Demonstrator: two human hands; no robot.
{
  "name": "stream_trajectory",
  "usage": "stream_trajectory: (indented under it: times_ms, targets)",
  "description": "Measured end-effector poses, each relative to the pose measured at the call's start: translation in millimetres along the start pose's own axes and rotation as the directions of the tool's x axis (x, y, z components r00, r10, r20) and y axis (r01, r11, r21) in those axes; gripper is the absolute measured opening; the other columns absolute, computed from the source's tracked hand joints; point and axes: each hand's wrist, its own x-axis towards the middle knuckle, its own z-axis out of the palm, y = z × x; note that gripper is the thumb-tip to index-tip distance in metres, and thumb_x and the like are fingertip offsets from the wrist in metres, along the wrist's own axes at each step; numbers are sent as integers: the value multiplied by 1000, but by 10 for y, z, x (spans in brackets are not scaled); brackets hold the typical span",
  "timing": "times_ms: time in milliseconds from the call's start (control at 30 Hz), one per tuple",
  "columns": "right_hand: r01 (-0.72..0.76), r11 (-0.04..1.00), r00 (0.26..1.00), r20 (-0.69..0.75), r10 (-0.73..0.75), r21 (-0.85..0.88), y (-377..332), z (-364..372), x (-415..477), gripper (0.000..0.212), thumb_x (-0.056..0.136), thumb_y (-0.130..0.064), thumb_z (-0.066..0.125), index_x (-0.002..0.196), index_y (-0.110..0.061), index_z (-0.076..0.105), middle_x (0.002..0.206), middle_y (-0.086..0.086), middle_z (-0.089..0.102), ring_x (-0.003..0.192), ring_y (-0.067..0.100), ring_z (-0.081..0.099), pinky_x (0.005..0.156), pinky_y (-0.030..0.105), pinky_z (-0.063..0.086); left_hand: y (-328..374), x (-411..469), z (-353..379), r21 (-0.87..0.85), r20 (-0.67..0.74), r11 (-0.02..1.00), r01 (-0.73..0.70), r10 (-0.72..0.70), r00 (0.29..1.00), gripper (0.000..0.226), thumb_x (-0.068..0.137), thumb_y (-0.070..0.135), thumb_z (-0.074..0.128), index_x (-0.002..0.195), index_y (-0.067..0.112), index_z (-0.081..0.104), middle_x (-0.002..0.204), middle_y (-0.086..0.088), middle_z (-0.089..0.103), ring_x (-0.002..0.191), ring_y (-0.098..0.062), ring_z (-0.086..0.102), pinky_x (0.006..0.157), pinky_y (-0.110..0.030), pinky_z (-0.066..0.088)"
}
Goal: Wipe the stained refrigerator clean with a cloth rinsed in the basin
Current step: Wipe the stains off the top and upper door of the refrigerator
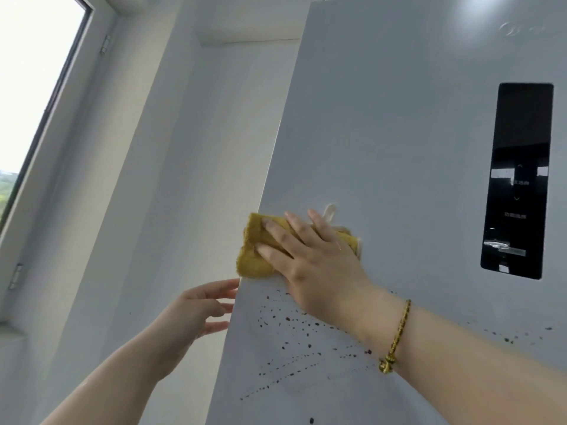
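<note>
Yellow cloth (254, 240) on refrigerator (399, 133); lettering (517, 214) blurred.

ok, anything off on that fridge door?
Yes: dark specks spatter the refrigerator door in streaks below the right hand, which presses the yellow cloth at the door's left edge. More sit under the black panel.

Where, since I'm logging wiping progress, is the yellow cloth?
In the head view, the yellow cloth sits under the right hand at the left edge of the refrigerator door, above the dark stains.

Well left of the left hand (199, 311): dark-framed window (36, 87), bright daylight outside, two metal hinges (105, 44) on its frame; white wall (184, 148) between.
</note>
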Motion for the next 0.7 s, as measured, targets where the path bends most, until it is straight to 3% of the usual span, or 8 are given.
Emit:
stream_trajectory:
  times_ms: [100,167,233,333,467,533,633,700]
  targets:
    - [-193,978,976,-117,182,-82,332,-139,148,37,65,-17,65,101,-18,71,110,10,68,98,34,65,89,50,47,12,-16,30,18,7,1000,-8,8,1000,48,84,-13,34,97,21,66,94,-1,68,85,-13,65,72,-26,48]
    - [-373,923,926,-89,366,-94,488,-269,239,38,74,-22,46,103,-17,71,112,11,67,98,34,64,86,52,48,12,-34,55,17,6,1000,-10,10,1000,46,85,-12,35,99,21,65,93,-1,68,87,-13,65,73,-26,48]
    - [-433,898,901,-51,430,-81,471,-263,214,46,76,-23,36,106,-16,69,117,13,64,102,35,63,88,52,47,3,-40,80,18,-16,1000,-12,12,1000,41,87,-8,37,107,18,61,98,-3,66,94,-16,63,73,-25,47]
    - [-315,944,947,-98,306,-95,202,-111,58,44,74,-24,41,106,-19,69,118,11,64,106,34,61,90,50,46,-20,-49,121,13,-65,1000,-28,28,997,40,89,-3,40,119,21,48,102,-4,60,98,-17,59,74,-23,45]
    - [2,1000,999,-42,-3,-27,-78,10,-203,48,59,-24,76,107,-19,69,119,11,63,114,34,50,101,48,28,-31,-67,149,43,-79,999,-32,36,996,41,89,-1,41,125,19,47,109,-4,58,102,-16,57,81,-25,44]
    - [62,997,998,-17,-63,-35,16,-28,-221,41,64,-24,73,105,-23,70,117,7,65,110,31,56,101,48,33,-37,-91,171,64,-86,997,-37,42,995,43,89,0,42,127,21,45,109,-2,57,103,-16,55,86,-27,42]
    - [-145,983,989,-36,142,-115,466,-213,-85,37,73,-24,48,100,-24,72,110,5,69,97,30,66,84,50,50,-14,-113,223,82,-109,994,-73,82,991,45,90,6,46,130,26,41,115,3,53,105,-12,51,89,-27,32]
    - [-357,931,932,-96,350,-76,798,-417,-6,41,83,-22,42,116,-17,65,126,12,59,113,35,57,98,50,41,42,-121,269,66,-128,991,-115,123,984,46,89,8,50,128,30,41,121,6,49,108,-11,48,86,-25,31]
